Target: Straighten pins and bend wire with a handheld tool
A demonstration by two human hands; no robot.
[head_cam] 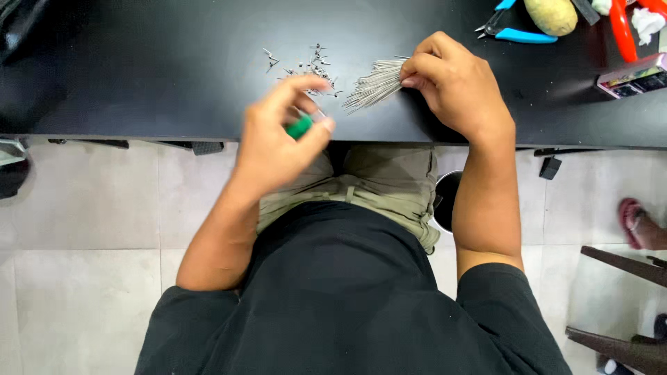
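My left hand [281, 135] hovers at the near edge of the black table [174, 62], its fingers closed on a small green object [300, 126]. My right hand [451, 80] rests on the table and pinches one end of a bundle of thin metal pins [375, 83], which fan out to the left. A scatter of small metal pieces [309, 66] lies on the table just beyond my left hand. The two hands are apart, with the bundle's loose tips between them.
Blue-handled pliers [517, 33], a yellowish rounded object [551, 15] and a red-handled tool [623, 31] lie at the table's far right, beside a small flat box [636, 76]. Another person's foot in a red sandal [639, 223] shows on the tiled floor at right.
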